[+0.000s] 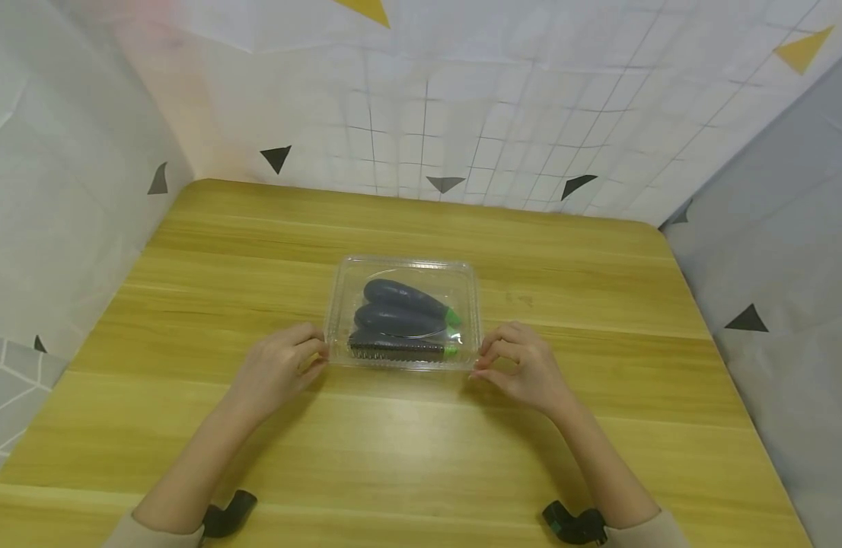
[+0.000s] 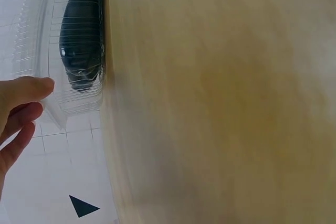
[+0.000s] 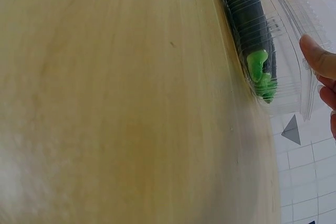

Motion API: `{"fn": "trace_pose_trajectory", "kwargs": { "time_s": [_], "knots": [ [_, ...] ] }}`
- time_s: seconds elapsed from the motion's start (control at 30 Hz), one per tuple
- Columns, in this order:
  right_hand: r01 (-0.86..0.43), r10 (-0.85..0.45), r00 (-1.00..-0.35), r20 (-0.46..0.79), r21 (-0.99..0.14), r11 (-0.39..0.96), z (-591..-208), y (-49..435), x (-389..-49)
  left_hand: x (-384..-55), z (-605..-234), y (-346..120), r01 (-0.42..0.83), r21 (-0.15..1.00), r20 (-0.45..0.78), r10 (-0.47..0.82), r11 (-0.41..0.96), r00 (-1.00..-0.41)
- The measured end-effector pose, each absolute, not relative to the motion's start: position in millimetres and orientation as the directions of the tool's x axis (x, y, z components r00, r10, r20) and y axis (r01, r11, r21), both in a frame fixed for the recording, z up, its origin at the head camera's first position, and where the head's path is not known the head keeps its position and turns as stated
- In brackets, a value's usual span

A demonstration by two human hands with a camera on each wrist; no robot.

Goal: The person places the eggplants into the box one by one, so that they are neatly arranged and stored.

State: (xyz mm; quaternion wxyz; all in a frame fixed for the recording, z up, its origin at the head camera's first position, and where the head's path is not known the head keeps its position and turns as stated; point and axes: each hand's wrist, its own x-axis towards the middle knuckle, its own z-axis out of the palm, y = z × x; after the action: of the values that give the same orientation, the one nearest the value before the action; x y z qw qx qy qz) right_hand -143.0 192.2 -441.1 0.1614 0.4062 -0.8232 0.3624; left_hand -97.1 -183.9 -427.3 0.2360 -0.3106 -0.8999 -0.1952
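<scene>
A clear plastic clamshell container (image 1: 403, 266) sits on the wooden table with its lid down. Inside lie three dark eggplants (image 1: 400, 320) with green stem ends toward the right. My left hand (image 1: 277, 365) pinches the container's near left corner; in the left wrist view its thumb (image 2: 39, 87) is on the rim and the fingers curl below. At the near right corner, my right hand (image 1: 524, 365) pinches the rim too, its thumb (image 3: 315, 53) uppermost in the right wrist view. The right fingertips are partly cut off by that frame's edge.
The wooden table (image 1: 407, 457) reaches back to a white printed sheet (image 1: 407, 99) with triangles and grid lines. Similar sheets hang at the left and right. A black curved device shows at each wrist, near the cuffs.
</scene>
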Motion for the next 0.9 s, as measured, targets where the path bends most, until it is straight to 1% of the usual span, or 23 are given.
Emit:
{"fn": "trace_pose_trajectory", "kwargs": {
  "time_s": [0.23, 0.43, 0.63, 0.77, 0.9],
  "knots": [
    [-0.788, -0.553, -0.616, 0.562, -0.462, 0.408, -443.7, 192.5, -144.2, -97.1, -427.8, -184.0, 0.651, 0.193, 0.545, 0.471, 0.734, -0.694],
    [-0.797, -0.557, -0.603, 0.571, -0.464, 0.387, -445.6, 192.3, -144.7, -96.5, -430.2, -185.0, 0.641, 0.192, 0.527, 0.473, 0.744, -0.707],
    [-0.806, -0.559, -0.592, 0.581, -0.449, 0.387, -443.9, 193.0, -144.8, -96.5, -430.9, -186.4, 0.626, 0.248, 0.510, 0.450, 0.739, -0.733],
    [-0.828, -0.555, -0.561, 0.614, -0.404, 0.390, -439.9, 193.7, -145.7, -95.9, -430.2, -187.7, 0.623, 0.281, 0.508, 0.437, 0.730, -0.742],
    [-0.836, -0.546, -0.548, 0.634, -0.400, 0.375, -435.4, 195.4, -146.2, -96.5, -428.9, -190.6, 0.621, 0.329, 0.523, 0.411, 0.711, -0.747]
  ]
}}
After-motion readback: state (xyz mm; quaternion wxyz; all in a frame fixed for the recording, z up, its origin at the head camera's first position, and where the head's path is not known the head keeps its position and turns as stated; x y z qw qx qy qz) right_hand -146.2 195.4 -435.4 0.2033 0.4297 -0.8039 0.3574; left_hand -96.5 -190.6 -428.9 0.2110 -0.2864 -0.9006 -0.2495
